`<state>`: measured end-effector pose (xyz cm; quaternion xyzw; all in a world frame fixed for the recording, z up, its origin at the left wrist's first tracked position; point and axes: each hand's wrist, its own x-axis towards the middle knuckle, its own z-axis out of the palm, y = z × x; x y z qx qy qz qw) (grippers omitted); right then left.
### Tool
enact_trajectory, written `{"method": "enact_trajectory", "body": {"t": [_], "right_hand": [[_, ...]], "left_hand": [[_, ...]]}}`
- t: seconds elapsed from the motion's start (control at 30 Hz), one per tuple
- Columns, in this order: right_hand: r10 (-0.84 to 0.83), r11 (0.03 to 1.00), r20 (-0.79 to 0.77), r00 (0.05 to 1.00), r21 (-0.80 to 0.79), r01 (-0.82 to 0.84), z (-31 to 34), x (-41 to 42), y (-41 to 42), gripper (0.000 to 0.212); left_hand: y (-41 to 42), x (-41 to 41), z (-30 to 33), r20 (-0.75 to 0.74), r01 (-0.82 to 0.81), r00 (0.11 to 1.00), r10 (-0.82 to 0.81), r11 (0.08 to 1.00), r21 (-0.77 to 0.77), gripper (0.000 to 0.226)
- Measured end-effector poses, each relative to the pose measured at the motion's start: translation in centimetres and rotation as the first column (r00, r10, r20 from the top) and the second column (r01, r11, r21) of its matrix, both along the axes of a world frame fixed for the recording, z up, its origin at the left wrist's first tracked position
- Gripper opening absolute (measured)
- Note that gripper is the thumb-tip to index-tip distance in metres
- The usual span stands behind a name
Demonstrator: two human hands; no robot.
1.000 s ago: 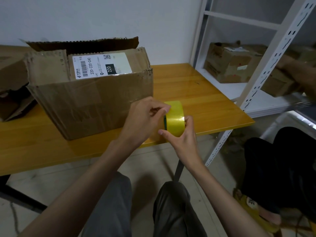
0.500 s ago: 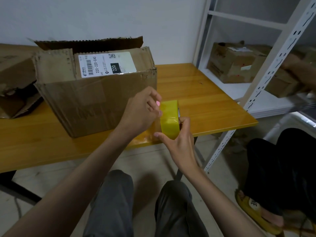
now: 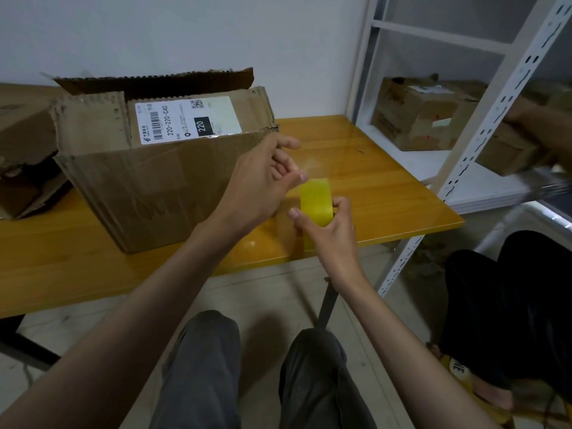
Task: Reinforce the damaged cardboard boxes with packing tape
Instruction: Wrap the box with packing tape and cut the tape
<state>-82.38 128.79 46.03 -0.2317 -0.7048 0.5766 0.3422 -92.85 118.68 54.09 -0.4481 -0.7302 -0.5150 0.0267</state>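
A worn cardboard box with a white shipping label and torn top flaps stands on the wooden table. My right hand grips a yellow roll of packing tape over the table's front edge, to the right of the box. My left hand is just left of the roll, thumb and fingertip pinching the loose tape end, with a faint clear strip stretching up from the roll. The box's near right corner is behind my left hand.
A crushed box lies at the table's left. A white metal shelf on the right holds another box. Another person's hand holds a box at the shelf; their dark-trousered legs are at lower right.
My left hand has lifted up and away from the roll, drawing out a short strip of tape. The right hand has turned the roll edge-on and kept it near the table edge.
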Motion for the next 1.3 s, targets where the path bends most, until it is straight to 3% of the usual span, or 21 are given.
{"method": "enact_trajectory", "body": {"t": [0.2,0.3,0.57,0.87,1.07,1.2,1.3], "right_hand": [[0.060,0.995,-0.015,0.998,-0.082,-0.061,-0.1,-0.3,-0.2,0.029],[0.058,0.996,-0.021,0.998,-0.068,-0.059,-0.1,-0.4,-0.4,0.033],[0.077,0.997,-0.027,0.997,0.011,-0.076,-0.2,-0.3,-0.9,0.027],[0.111,0.994,-0.004,0.994,-0.026,-0.111,0.5,-0.1,-1.3,0.024],[0.136,0.988,0.003,0.991,-0.073,-0.135,0.9,-0.2,-1.3,0.018],[0.229,0.952,-0.007,0.973,-0.206,-0.226,1.2,0.1,-1.1,0.010],[0.285,0.910,-0.008,0.959,-0.312,-0.273,1.3,-0.2,-1.5,0.029]], "left_hand": [[0.5,-1.0,1.4,-0.036,-0.115,0.993,0.111,0.984,-0.135,0.020],[0.5,-1.1,1.7,-0.085,-0.158,0.986,0.144,0.969,-0.189,0.013],[0.7,-0.9,1.3,-0.154,-0.293,0.952,0.265,0.935,-0.202,0.022],[0.5,-1.4,0.9,0.040,-0.229,0.970,0.239,0.959,-0.167,0.004],[0.7,-0.9,1.0,-0.070,-0.142,0.987,0.143,0.990,0.012,0.009],[0.9,-0.9,1.0,-0.146,0.014,0.989,-0.025,0.997,-0.076,0.005],[1.0,-1.1,1.2,-0.235,0.045,0.969,-0.078,0.989,-0.141,0.004]]}}
